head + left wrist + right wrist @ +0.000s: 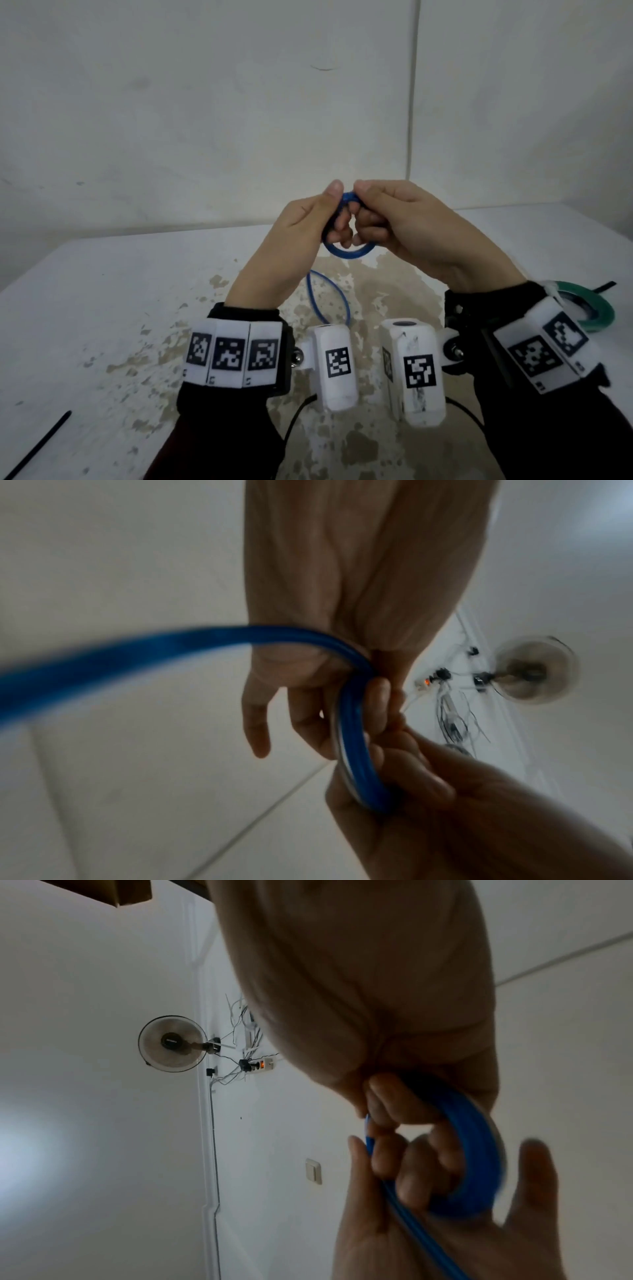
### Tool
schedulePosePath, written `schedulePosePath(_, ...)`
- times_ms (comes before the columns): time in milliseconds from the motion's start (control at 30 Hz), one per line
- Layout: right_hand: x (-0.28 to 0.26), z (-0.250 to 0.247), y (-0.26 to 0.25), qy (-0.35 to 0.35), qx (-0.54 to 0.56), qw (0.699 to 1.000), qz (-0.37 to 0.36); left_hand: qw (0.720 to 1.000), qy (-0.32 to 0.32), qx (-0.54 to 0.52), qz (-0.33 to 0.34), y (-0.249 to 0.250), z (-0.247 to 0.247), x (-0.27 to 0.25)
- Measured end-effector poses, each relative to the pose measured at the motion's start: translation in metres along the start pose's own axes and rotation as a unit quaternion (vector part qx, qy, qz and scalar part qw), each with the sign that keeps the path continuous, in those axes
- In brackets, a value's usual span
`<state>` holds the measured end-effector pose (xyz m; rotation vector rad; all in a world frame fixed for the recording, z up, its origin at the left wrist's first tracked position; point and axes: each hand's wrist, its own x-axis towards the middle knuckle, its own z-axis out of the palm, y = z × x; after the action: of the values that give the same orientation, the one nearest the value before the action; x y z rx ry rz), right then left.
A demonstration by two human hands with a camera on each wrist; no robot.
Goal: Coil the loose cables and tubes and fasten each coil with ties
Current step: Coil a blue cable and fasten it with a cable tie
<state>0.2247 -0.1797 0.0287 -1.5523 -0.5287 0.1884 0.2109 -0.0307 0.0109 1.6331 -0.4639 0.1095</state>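
A small coil of blue tube (347,251) is held up above the table, between both hands. My left hand (308,226) pinches the coil's top with its thumb, other fingers curled through the ring. My right hand (387,216) grips the coil's right side, thumb on top. A loose blue tail (329,298) loops down toward the table and passes behind the left wrist camera. In the left wrist view the blue tube (356,739) runs between the fingers of both hands. In the right wrist view the blue coil (479,1150) wraps round curled fingers.
A green tape roll (596,308) lies on the white stained table (102,308) at the right, partly behind my right wrist. A black cable tie (37,445) lies at the front left edge; another black strip (604,286) lies beside the tape.
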Motion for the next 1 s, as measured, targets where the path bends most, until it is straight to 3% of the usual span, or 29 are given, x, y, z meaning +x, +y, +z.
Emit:
schedulePosePath(67,0.003,0.0,0.001,0.028,0.047,0.999,0.0,0.999,-0.004,-0.053,-0.008,-0.001,0.001,0.001)
schedulePosePath(233,0.001,-0.005,0.002,-0.017,0.009,0.999,0.036,0.995,0.007,0.097,0.015,0.005,-0.004,-0.004)
schedulePosePath(433,-0.004,-0.008,-0.001,-0.051,-0.044,0.997,0.024,0.993,-0.018,0.115,0.013,0.011,-0.003,-0.007)
schedulePosePath(567,-0.003,-0.008,-0.002,-0.019,-0.007,0.999,-0.035,0.998,0.019,0.051,0.017,0.01,0.003,-0.003)
schedulePosePath(700,0.001,-0.011,0.0,-0.006,0.048,0.998,-0.031,0.997,-0.001,-0.072,0.005,0.005,0.001,0.0)
schedulePosePath(867,-0.006,-0.018,-0.001,-0.079,-0.076,0.994,0.002,0.995,-0.029,0.1,0.006,0.007,-0.002,-0.006)
schedulePosePath(1000,-0.001,-0.015,0.002,-0.008,-0.11,0.993,-0.049,0.996,0.035,0.08,0.019,0.003,0.007,-0.001)
